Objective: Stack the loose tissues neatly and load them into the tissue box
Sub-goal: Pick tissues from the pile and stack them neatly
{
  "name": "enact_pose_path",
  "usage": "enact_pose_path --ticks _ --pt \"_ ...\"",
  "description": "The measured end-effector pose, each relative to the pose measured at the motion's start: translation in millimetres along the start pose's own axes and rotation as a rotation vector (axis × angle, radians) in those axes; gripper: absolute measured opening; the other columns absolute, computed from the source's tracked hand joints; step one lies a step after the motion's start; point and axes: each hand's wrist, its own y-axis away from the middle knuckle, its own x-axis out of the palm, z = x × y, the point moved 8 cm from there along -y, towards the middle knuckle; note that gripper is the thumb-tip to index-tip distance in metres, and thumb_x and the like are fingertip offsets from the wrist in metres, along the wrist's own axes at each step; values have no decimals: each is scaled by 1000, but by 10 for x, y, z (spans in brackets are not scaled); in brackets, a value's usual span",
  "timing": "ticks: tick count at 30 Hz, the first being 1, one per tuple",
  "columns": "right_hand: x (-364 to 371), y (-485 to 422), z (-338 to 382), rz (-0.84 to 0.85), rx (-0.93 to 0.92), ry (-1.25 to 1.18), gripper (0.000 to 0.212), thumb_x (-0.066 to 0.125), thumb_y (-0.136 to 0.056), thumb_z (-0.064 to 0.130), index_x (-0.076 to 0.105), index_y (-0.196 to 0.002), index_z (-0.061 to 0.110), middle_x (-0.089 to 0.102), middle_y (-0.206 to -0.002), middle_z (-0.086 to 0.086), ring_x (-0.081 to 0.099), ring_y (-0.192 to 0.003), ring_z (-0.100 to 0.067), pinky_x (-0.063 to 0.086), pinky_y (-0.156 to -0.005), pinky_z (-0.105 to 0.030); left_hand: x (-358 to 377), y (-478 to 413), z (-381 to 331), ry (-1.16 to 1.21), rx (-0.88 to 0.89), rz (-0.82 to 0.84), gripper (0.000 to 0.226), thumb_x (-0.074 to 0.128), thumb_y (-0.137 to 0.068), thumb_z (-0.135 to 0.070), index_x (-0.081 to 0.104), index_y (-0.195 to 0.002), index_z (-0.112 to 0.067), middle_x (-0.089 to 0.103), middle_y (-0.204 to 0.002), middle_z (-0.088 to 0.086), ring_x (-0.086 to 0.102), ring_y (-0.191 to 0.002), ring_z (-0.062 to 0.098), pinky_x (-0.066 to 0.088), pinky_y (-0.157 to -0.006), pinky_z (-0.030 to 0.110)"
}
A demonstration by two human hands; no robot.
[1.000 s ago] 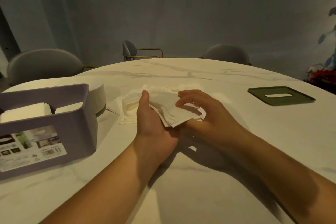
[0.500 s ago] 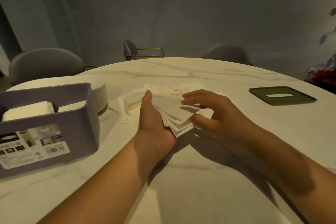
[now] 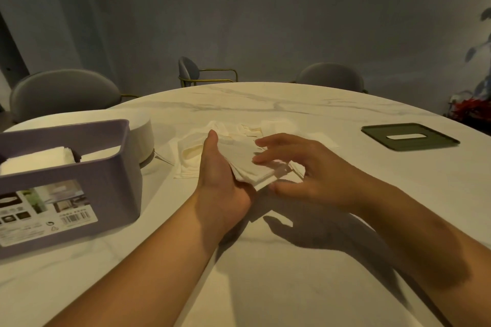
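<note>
Two bare forearms are reaching in from the bottom of the frame over a pale marble table (image 3: 265, 273).

Centre of frame: the left hand (image 3: 220, 175) is standing on edge and holding a stack of tissues (image 3: 255, 167), which is lying against its palm. Its fingers are hiding under the paper. The right hand (image 3: 305, 170) is hovering just beside the stack on the right, fingers spread wide and loose, gripping nothing. Its fingertips (image 3: 259, 159) are lying over the top sheet; I cannot tell if they are touching.

Just beyond the hands: loose tissues (image 3: 191, 151) are lying rumpled and overlapping on the table.

Left of frame: a purple tissue box (image 3: 79, 194) is sitting open-topped, label facing the camera, with folded tissues (image 3: 39, 159) showing inside. A white round object (image 3: 144, 138) is sitting just behind its far corner.

Right of frame: a dark green lid (image 3: 409, 137) with a slot is lying flat, well apart from the box.

Far side: grey chairs (image 3: 63, 93) are standing around the table edge.
</note>
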Motion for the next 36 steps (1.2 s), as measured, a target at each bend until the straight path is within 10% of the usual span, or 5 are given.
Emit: enact_pose_path --ticks 5,15,30,36 --pt "-51 2 1 -94 -13 62 30 63 -89 24 64 -117 36 51 -132 18 46 -115 0 45 -91 -16 7 14 -33 18 37 -10 56 34 -96 -58 53 -117 -10 67 -107 21 66 -92 36 56 -71 45" --pt "-382 130 -400 -638 338 -728 12 51 -97 27 52 -88 35 54 -89 18 58 -81 -13 52 -69 -19 -36 80 73 -30 -35 -115 54 43 -93 -55 56 -109 -5 65 -110 18 63 -95 29 52 -77 41" --pt "55 16 102 -59 43 -84 19 64 -88 28 67 -101 41 51 -126 21 49 -112 -4 46 -91 -20 -16 93 56 -87 -6 -87 56 33 -91 -65 55 -112 -17 68 -96 13 64 -85 29 56 -63 38" --pt "-523 70 -222 -406 172 -79 7 64 -87 27 63 -92 31 61 -101 15 58 -90 -3 51 -80 -25 -69 61 -50 -18 49 -120 65 37 -91 -64 53 -123 -9 67 -110 19 64 -98 30 51 -89 43"
